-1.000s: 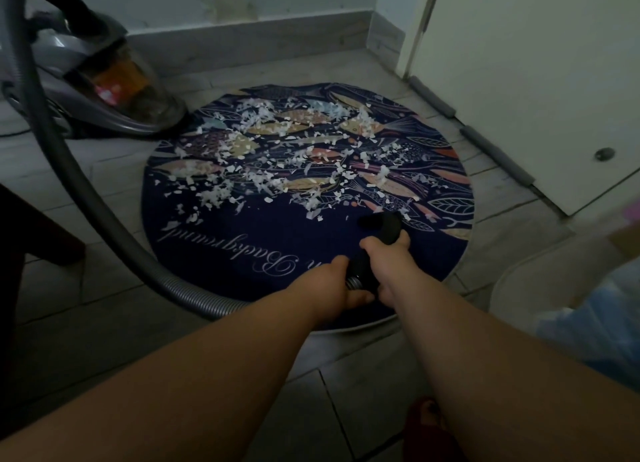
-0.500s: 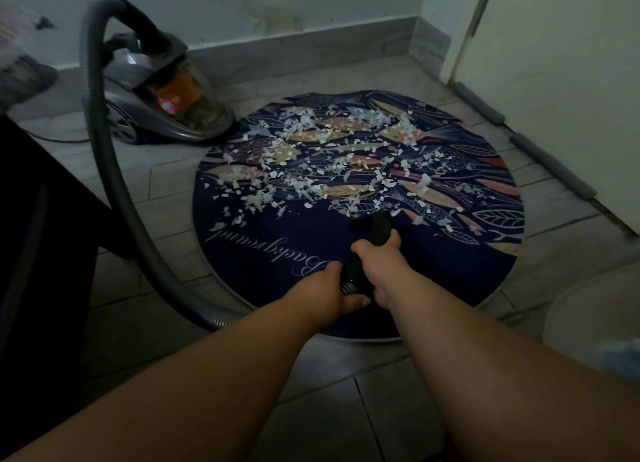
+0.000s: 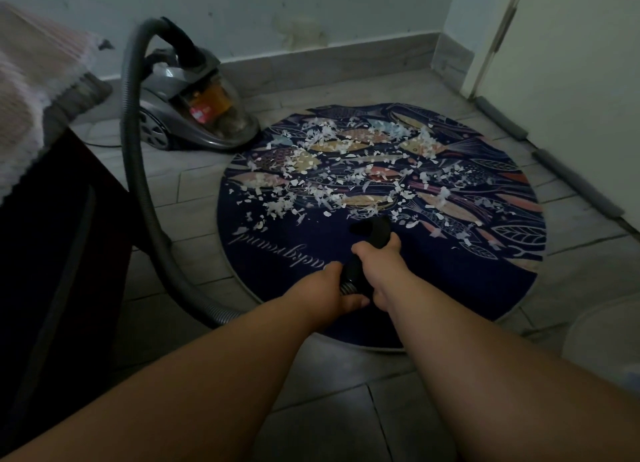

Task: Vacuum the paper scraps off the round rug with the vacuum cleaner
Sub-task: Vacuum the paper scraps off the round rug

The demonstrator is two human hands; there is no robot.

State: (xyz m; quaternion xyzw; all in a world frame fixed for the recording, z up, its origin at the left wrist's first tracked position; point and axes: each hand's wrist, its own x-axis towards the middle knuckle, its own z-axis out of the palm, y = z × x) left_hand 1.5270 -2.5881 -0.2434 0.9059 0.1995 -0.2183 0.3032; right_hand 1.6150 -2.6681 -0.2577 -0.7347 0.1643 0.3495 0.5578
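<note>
Nozzle poised at the near edge of the scraps, both hands on the hose

The right hand (image 3: 375, 262) is wrapped round the black nozzle (image 3: 372, 229) and the left hand (image 3: 329, 290) grips the ribbed hose (image 3: 138, 170) end just behind it. The nozzle mouth sits over the bare navy band of the round rug (image 3: 433, 281), just short of the paper scraps (image 3: 346, 174), which cover the middle and far half. With no wide head fitted, suction may lift the thin rug and clog the mouth, and a fast pass could scatter light scraps onto the tiled floor (image 3: 329, 409). The hose loops left round the dark cabinet (image 3: 52, 253). Reaching far could pull it taut and drag the vacuum cleaner (image 3: 194, 115) onto the rug's far-left rim.
</note>
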